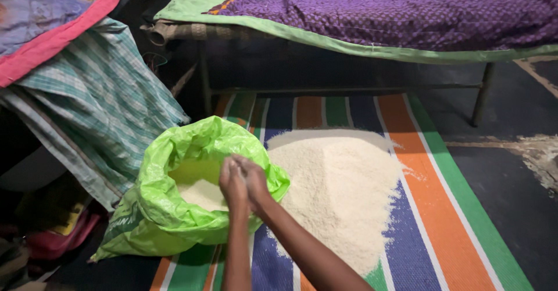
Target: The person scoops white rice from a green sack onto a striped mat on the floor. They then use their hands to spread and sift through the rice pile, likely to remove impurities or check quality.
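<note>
My left hand [232,185] and my right hand [254,179] are pressed together, cupped, above the mouth of a bright green plastic sack [157,209]. Whether grain lies between my palms I cannot tell. The sack's top is rolled open, with pale rice [200,193] inside it. To the right of my hands, a large heap of white rice [337,186] is spread on a striped woven mat [442,233].
A metal-framed cot [482,93] with a purple quilt [407,9] stands behind the mat. A checked green cloth [99,105] and a pink-edged quilt [40,18] hang at the left. Dark bare floor [511,175] lies right of the mat.
</note>
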